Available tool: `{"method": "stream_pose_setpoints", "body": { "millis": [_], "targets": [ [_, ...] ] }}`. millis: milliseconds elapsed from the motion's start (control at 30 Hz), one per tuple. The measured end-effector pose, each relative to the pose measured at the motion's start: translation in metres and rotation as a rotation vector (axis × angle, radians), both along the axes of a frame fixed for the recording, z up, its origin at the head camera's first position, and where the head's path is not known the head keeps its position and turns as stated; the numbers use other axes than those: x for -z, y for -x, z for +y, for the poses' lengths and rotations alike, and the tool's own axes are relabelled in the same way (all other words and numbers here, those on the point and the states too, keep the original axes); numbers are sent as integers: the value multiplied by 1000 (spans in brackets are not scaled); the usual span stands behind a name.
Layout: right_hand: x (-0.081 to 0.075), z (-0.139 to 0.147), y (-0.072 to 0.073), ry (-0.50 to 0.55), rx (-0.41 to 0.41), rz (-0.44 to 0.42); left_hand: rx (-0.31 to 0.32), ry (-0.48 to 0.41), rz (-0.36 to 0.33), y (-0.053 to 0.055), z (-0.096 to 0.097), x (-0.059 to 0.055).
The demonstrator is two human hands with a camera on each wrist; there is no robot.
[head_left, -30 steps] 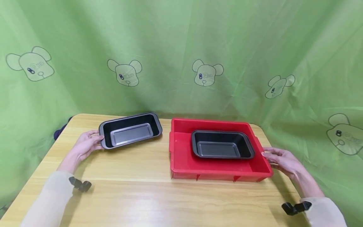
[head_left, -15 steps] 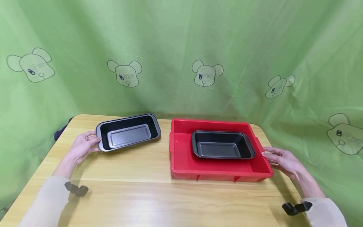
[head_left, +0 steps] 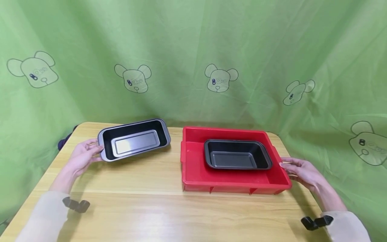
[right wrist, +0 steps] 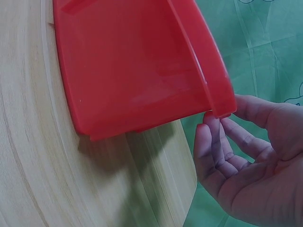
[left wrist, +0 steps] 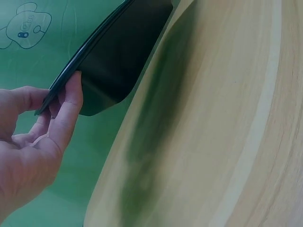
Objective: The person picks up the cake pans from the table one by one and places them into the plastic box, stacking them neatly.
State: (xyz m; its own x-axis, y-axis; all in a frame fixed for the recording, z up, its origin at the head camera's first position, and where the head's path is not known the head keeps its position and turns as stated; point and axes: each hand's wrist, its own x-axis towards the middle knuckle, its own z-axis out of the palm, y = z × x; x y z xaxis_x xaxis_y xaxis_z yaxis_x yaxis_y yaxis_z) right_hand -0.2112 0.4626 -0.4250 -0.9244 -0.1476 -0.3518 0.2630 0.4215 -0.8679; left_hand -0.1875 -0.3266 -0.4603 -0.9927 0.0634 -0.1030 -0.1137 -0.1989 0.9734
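In the head view my left hand (head_left: 79,157) grips the left end of a dark loaf pan (head_left: 134,143) at the table's back left. The left wrist view shows the thumb on top of the pan's rim (left wrist: 71,75) and fingers under it, with the pan tilted and its shadow on the tabletop. On the right, my right hand (head_left: 303,173) pinches the right-hand rim of a red plastic bin (head_left: 193,168), thumb above and fingertips beneath, as the right wrist view shows. A second dark loaf pan (head_left: 234,159) lies inside the bin toward its right side.
A light wooden table (head_left: 145,215) bears everything. Behind it and along both sides hangs a green curtain (head_left: 181,37) printed with mouse-like heads. Bare wood separates the left pan from the bin.
My left hand has drawn the loaf pan a little to the left, and its inside now tilts more toward the head camera. The right hand, the bin and the second pan have stayed put.
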Motion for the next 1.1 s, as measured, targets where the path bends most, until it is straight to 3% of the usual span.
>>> {"method": "stream_pose_setpoints", "body": {
  "millis": [467,1100],
  "targets": [
    [0,-1,1,-33,-7,-4,18,-88,79,-5,-4,-15],
    [1,1,2,-4,0,-16,17,-79,127,-8,10,-37]
  ]
}}
